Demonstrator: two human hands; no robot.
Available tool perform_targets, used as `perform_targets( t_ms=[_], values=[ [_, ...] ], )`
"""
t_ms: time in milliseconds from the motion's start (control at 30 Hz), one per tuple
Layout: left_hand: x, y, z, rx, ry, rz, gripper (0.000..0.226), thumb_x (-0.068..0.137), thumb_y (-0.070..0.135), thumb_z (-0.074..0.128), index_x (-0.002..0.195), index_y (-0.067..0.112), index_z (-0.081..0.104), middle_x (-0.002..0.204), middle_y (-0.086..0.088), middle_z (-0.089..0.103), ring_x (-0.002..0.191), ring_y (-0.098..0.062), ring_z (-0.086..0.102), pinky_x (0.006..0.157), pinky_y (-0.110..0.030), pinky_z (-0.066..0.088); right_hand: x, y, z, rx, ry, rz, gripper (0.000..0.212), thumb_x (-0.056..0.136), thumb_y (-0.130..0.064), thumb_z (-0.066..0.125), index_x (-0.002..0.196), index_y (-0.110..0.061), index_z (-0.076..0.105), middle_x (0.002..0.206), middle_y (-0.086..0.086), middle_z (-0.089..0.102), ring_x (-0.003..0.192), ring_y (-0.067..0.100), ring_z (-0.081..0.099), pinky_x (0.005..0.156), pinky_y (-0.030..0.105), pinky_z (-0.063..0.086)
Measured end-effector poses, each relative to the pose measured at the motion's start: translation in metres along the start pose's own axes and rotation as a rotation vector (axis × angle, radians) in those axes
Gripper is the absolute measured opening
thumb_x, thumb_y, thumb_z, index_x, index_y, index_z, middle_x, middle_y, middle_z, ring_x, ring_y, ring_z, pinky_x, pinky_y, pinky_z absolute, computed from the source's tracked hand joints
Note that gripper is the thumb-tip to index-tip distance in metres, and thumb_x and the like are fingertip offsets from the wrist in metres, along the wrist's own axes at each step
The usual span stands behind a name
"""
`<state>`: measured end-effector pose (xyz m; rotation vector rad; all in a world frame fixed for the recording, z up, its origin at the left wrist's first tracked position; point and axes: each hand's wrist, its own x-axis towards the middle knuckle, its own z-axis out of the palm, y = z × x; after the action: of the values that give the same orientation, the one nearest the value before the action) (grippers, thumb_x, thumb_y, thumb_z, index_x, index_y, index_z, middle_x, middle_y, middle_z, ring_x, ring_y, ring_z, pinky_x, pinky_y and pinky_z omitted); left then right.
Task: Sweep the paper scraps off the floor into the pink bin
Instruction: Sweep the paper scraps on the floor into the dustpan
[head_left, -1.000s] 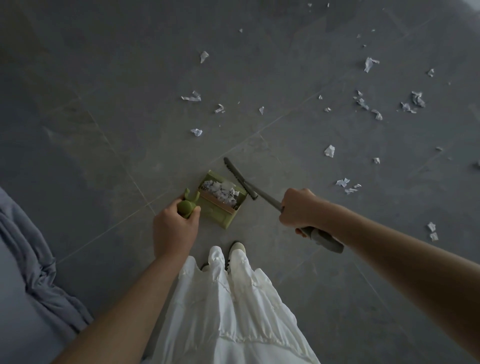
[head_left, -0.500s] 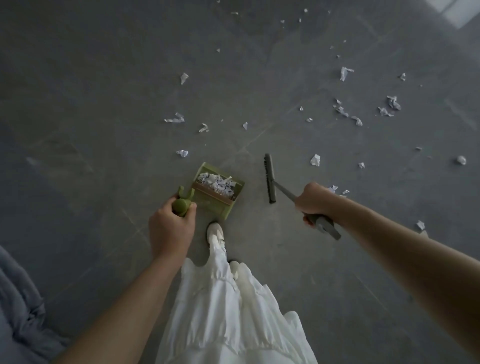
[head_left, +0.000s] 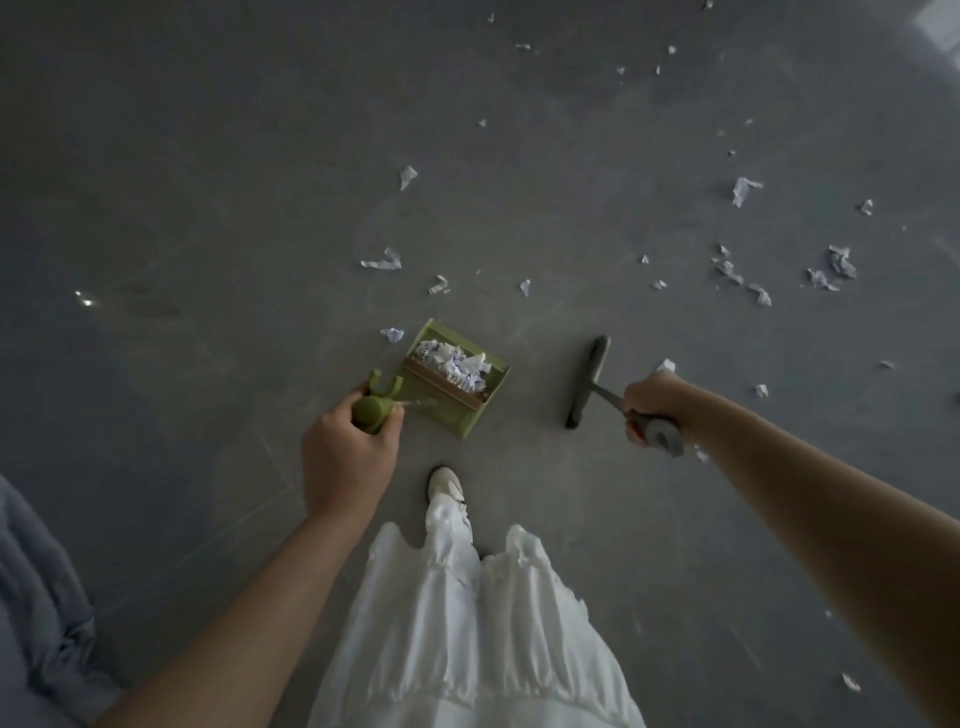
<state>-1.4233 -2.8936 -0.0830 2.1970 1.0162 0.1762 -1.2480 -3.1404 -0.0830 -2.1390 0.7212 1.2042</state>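
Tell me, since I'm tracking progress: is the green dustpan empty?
No, the green dustpan held by the left hand already carries a heap of white paper scraps.

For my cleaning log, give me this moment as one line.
left hand: grips green dustpan handle | dustpan: holds paper scraps | right hand: grips broom | floor: scraps remain | pink bin: not in view

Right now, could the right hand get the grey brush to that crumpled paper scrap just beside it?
Probably yes. The right hand grips the grey long-handled brush, and the crumpled white paper scrap lies just beyond it on bare grey floor, with nothing between.
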Motion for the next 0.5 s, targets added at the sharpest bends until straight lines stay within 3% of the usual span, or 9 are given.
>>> perform_targets(
  t_ms=[67,167,333,400,500],
  values=[
    [0.012,0.003,-0.001,0.0,0.009,-0.021,0.019,0.078,0.022,0.074,0.092,0.009,0.072,0.078,-0.014,0.07,0.076,-0.035,0.063,0.063,-0.031,0.041,0.005,-0.023,0.004,0.031,-0.016,-0.03,0.023,0.093,0.011,0.037,0.074,0.0,0.042,0.077,0.015,0.044,0.049,0.024,0.046,0.032,0.019,0.041],
    [0.029,0.01,-0.004,-0.021,0.02,-0.071,0.018,0.079,0.023,0.073,0.092,0.01,0.072,0.077,-0.011,0.07,0.074,-0.03,0.063,0.062,-0.028,0.04,0.016,-0.061,0.012,-0.032,-0.045,-0.069,0.018,0.09,0.01,0.041,0.074,0.003,0.046,0.077,0.017,0.048,0.056,0.026,0.047,0.04,0.024,0.045],
    [0.054,0.023,-0.007,-0.037,0.123,-0.178,0.021,0.08,0.024,0.071,0.097,0.01,0.071,0.082,-0.011,0.07,0.078,-0.028,0.063,0.065,-0.028,0.04,0.037,-0.121,0.025,-0.197,-0.053,-0.168,0.014,0.082,0.001,0.048,0.069,0.002,0.051,0.067,0.018,0.056,0.07,0.034,0.061,0.065,0.039,0.049],
    [0.062,0.03,-0.006,-0.052,0.178,-0.228,0.022,0.081,0.024,0.071,0.098,0.011,0.071,0.082,-0.011,0.07,0.079,-0.028,0.063,0.067,-0.03,0.043,0.04,-0.143,0.025,-0.263,-0.081,-0.208,0.014,0.083,0.001,0.049,0.069,0.001,0.047,0.069,0.018,0.054,0.067,0.032,0.062,0.056,0.034,0.048],
    [0.074,0.039,-0.002,-0.094,0.258,-0.291,0.023,0.081,0.024,0.07,0.1,0.012,0.071,0.083,-0.01,0.07,0.08,-0.028,0.063,0.069,-0.032,0.046,0.042,-0.173,0.021,-0.321,-0.141,-0.241,0.018,0.089,0.001,0.047,0.071,0.0,0.046,0.063,0.015,0.05,0.045,0.025,0.055,0.039,0.024,0.04]
  ],
)
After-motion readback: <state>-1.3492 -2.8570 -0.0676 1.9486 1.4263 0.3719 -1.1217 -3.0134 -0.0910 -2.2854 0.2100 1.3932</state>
